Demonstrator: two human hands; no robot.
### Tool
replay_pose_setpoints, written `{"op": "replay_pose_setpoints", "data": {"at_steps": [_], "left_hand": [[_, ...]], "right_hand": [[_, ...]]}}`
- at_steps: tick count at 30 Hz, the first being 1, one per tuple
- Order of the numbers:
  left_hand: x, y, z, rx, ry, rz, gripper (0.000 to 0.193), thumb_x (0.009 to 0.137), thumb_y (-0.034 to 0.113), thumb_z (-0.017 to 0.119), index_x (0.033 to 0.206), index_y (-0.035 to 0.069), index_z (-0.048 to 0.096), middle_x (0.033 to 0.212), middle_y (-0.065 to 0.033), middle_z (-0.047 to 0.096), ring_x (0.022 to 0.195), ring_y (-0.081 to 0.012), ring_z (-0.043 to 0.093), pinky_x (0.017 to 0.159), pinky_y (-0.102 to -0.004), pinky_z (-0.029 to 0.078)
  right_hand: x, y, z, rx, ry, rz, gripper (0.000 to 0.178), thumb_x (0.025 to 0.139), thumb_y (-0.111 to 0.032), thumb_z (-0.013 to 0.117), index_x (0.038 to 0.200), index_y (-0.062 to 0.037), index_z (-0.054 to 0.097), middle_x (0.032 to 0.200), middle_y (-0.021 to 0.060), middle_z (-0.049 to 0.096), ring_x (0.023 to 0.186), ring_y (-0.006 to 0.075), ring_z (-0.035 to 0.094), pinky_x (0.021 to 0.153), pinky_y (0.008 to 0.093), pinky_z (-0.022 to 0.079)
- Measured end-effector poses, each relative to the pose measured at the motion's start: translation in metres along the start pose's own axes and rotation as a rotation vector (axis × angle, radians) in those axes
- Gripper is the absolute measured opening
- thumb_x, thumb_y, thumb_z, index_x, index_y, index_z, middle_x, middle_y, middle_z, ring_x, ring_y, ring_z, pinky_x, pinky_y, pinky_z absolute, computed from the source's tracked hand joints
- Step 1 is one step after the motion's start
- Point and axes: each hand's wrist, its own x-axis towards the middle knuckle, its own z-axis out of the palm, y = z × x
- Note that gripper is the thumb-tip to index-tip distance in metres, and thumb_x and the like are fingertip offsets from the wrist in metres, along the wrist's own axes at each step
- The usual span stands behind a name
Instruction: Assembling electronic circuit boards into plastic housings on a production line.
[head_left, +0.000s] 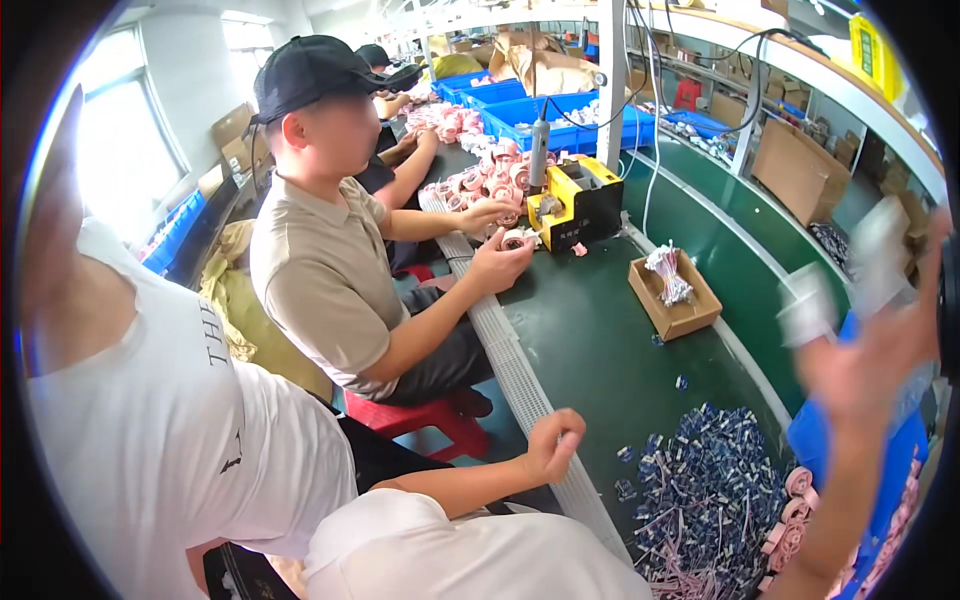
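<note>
My left hand [555, 447] is raised at the near edge of the green work surface [570, 345], its fingers curled closed; anything inside them is hidden. On the far right my right hand [868, 365] is smeared by motion, with fingers spread and pale white covers on some fingertips. It hovers over a blue bin [808, 432] with clear plastic beside it. Between my hands lies a heap of small blue parts with whitish wires [715, 490]. Pink round housings [785, 540] lie along the heap's right side.
A small cardboard box [675, 322] holds bundled white wires. Beyond it stands a yellow-black machine [585, 210]. A co-worker in beige [325, 270] handles a pink part by a pink pile [480, 185]. Someone in white [160, 420] is close on my left. A white post [610, 85] rises behind.
</note>
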Motion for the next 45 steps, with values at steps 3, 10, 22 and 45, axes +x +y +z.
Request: {"op": "replay_pose_setpoints", "data": {"at_steps": [3,10,22,45], "left_hand": [[-0.019,-0.002,-0.028,0.284,0.321,-0.227,0.015,0.088,0.011,0.038,0.079,0.002,0.045,0.074,-0.0071,0.047,0.066,-0.0147,0.044,0.061,-0.0268,0.037],[-0.049,-0.056,-0.061,0.429,0.397,-0.263,0.019,0.092,0.016,0.036,0.082,0.002,0.045,0.068,-0.007,0.043,0.062,-0.0182,0.043,0.06,-0.0296,0.037],[-0.202,-0.218,-0.086,0.96,-0.561,0.173,0.037,0.076,0.019,0.055,0.109,0.002,0.058,0.099,-0.0175,0.062,0.087,-0.0284,0.059,0.08,-0.038,0.044],[-0.061,-0.059,-0.017,-0.15,-2.342,-0.466,0.033,0.061,0.01,0.053,0.09,-0.005,0.063,0.08,-0.0176,0.065,0.073,-0.0232,0.06,0.067,-0.0358,0.047]], "right_hand": [[-0.015,-0.127,-0.028,0.273,0.102,0.258,0.067,0.08,-0.046,0.05,0.136,-0.0185,0.029,0.145,0.0025,0.021,0.133,0.0293,0.014,0.098,0.0627,0.017],[0.041,-0.179,-0.052,0.042,0.659,0.019,0.028,0.082,-0.02,0.051,0.106,-0.0091,0.061,0.109,0.0082,0.059,0.107,0.024,0.05,0.091,0.0393,0.041],[0.04,-0.216,-0.095,0.605,0.592,0.425,0.023,0.079,-0.017,0.056,0.099,-0.0084,0.064,0.097,0.011,0.063,0.092,0.0266,0.058,0.084,0.0378,0.043],[-0.05,-0.226,-0.199,0.473,-0.524,0.788,0.023,0.068,-0.016,0.063,0.091,-0.0145,0.064,0.112,0.0084,0.052,0.099,0.0287,0.047,0.075,0.0409,0.045]]}}
